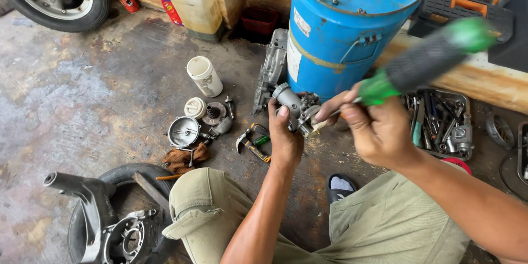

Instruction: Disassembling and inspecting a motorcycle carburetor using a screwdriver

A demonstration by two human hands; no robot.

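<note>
My left hand [285,137] grips a small grey metal carburetor body [297,109], held up above my knees. My right hand [379,129] is closed around a screwdriver [426,60] with a green and black handle, its tip set against the brass-coloured part on the carburetor's right side. The handle is blurred from motion and points up to the right.
On the stained concrete floor lie a round metal cover [183,131], small carburetor parts [215,114], a white jar [204,76], pliers [252,144] and a brown rag [184,159]. A blue drum [346,27] stands behind. A tray of tools [440,124] sits right; a black engine casing [104,220] lies bottom left.
</note>
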